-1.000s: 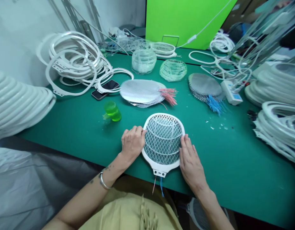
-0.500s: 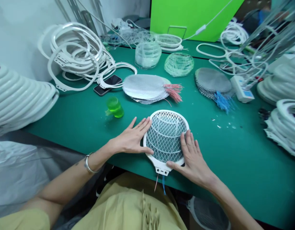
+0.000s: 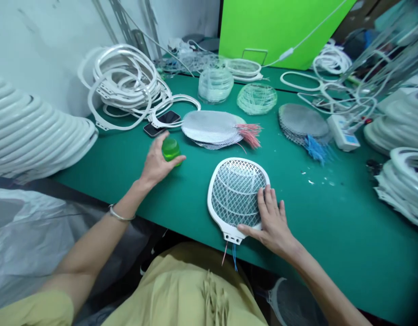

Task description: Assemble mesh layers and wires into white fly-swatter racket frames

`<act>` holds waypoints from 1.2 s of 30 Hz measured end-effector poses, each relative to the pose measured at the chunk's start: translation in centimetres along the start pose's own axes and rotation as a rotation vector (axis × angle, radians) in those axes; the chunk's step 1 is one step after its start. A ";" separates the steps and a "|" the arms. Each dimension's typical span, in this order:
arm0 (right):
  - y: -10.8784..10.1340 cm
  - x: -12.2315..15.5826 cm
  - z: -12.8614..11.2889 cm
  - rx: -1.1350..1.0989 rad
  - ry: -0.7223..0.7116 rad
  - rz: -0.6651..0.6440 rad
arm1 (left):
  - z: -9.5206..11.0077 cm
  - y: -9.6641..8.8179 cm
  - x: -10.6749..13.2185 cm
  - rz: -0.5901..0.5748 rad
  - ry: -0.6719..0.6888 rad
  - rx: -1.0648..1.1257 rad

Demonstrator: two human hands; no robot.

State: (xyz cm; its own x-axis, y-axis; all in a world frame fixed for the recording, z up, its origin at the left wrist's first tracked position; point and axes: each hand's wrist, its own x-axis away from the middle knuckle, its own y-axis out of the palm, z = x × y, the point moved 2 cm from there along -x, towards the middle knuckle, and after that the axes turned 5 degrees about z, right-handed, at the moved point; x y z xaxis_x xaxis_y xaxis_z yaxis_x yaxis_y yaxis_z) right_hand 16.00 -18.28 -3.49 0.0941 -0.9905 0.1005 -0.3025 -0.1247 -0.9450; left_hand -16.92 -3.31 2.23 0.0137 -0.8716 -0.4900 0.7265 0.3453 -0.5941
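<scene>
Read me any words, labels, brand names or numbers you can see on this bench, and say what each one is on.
No text in this view can be read.
The white box at the right has a blue patch, too blurred to read.
The phone has a dark screen with nothing on it.
The green bottle in the left hand shows no label.
The racket head under the right hand shows no marking.

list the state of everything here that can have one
racket head, lying flat on the table, mesh fitted in its frame
wires, hanging loose over the table edge
green bottle, gripped; cannot tell if lifted
phone, lying flat, dark
left hand, closed around the green bottle
right hand, open, flat on the racket head's rim
</scene>
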 end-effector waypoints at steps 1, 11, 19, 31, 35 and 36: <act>0.0 0.0 0.0 0.003 0.004 0.000 | -0.7 0.1 -0.2 -0.023 -0.042 -0.037; 0.1 -0.3 -0.1 0.038 -0.010 0.028 | 13.8 0.1 7.9 -0.458 0.240 0.381; 0.2 -0.4 -0.3 0.042 0.006 0.036 | 12.7 1.0 10.2 -0.541 0.082 0.305; -0.1 -0.5 -0.5 0.015 0.035 0.003 | 13.5 1.4 10.7 -0.611 0.157 0.339; 0.1 -0.4 -0.3 0.015 0.028 0.018 | 13.2 1.9 10.9 -0.700 0.002 0.312; 0.2 -0.4 -0.2 0.017 0.026 0.022 | 12.9 1.7 10.4 -0.629 -0.061 0.351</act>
State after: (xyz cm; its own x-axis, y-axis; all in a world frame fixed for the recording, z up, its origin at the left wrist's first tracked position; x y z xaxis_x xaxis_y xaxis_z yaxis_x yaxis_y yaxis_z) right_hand 15.69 -17.97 -3.63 0.0628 -0.9942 0.0876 -0.2879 -0.1021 -0.9522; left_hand -6.66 -16.25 4.35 -0.4490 -0.8899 -0.0803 0.7869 -0.3512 -0.5074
